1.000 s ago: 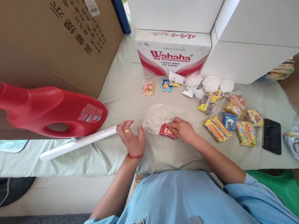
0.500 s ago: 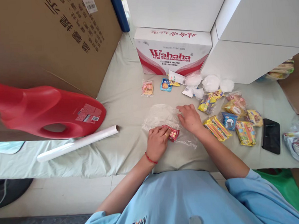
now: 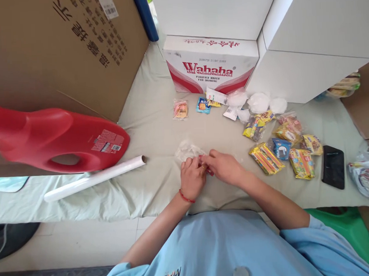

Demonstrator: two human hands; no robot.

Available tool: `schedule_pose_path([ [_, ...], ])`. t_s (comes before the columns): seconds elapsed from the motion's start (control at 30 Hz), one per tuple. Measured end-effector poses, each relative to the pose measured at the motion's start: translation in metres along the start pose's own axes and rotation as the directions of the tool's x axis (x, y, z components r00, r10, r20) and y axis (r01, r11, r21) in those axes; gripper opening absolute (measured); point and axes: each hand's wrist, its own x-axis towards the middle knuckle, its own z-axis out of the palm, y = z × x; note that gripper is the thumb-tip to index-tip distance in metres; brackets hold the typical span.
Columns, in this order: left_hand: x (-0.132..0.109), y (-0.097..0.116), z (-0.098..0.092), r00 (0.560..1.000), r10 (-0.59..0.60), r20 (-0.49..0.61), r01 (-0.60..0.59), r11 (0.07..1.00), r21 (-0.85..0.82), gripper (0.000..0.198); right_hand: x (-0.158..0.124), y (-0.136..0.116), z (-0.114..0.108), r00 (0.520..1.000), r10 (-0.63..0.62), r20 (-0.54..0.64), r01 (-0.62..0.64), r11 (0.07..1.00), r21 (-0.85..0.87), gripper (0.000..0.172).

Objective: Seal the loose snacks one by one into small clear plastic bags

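A small red snack packet lies on the cloth, mostly hidden under my hands. Clear plastic wrap is around it, bunched up at the far left side. My left hand presses down on the packet and the wrap, fingers bent together; a red string bracelet circles that wrist. From the right, my right hand meets it, its fingertips pinched on the wrap over the packet. Exactly what lies between those fingertips is partly hidden.
Several snack packets and white wrapped bundles lie to the right, near a black phone. A Wahaha carton stands behind. On the left are a white roll, a red jug and a large cardboard box.
My right hand has moved left to meet my left hand, drawing the right side of the wrap over the red packet. The spread wrap is now bunched smaller.
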Motion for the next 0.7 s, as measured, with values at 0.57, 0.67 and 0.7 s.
schedule_pose_path([
  [0.57,0.016,-0.067,-0.006,0.794,-0.606,-0.038,0.529,0.721,-0.447,0.043,-0.012,-0.008,0.03,0.999,-0.01,0.03,0.012,0.998,-0.062,0.046],
  [0.67,0.022,-0.052,-0.009,0.827,-0.562,0.007,0.5,0.73,-0.466,0.027,-0.012,-0.007,0.03,1.0,-0.012,0.024,0.013,0.998,-0.058,0.042],
  [0.7,0.022,-0.045,-0.012,0.829,-0.558,0.038,0.496,0.703,-0.51,0.023,-0.012,-0.006,0.032,1.0,-0.016,0.012,0.016,0.999,-0.047,0.041],
])
